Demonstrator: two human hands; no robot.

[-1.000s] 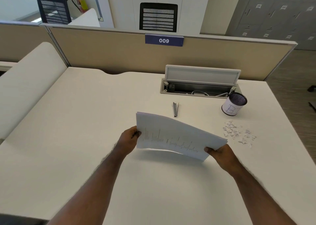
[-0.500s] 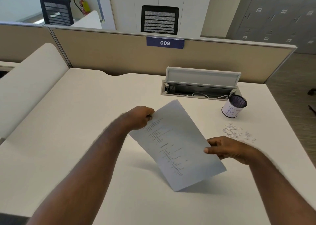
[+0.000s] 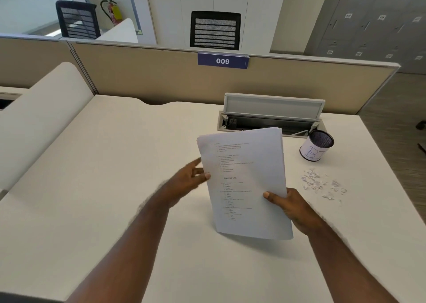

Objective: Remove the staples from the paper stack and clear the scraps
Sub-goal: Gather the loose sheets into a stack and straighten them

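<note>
I see the paper stack held upright over the white bench, its printed face turned toward the camera and its lower edge just above the surface, casting a shadow below. My right hand grips the stack at its right edge, low down, with the thumb pressed on the front sheet and the other fingers hidden behind the pages. My left hand sits at the stack's left edge, fingers spread and loosely extended, the thumb tip touching the paper's margin; I cannot tell whether it actually pinches the sheets, as this hand is blurred. To the right of the stack, a scatter of paper scraps lies on the bench, well apart from the pages. Beyond the scraps stands a mesh pen cup wrapped in a white label with handwriting. Behind the stack, the bench's cable tray stands with its lid raised. A partition behind carries a sign reading 009.
</note>
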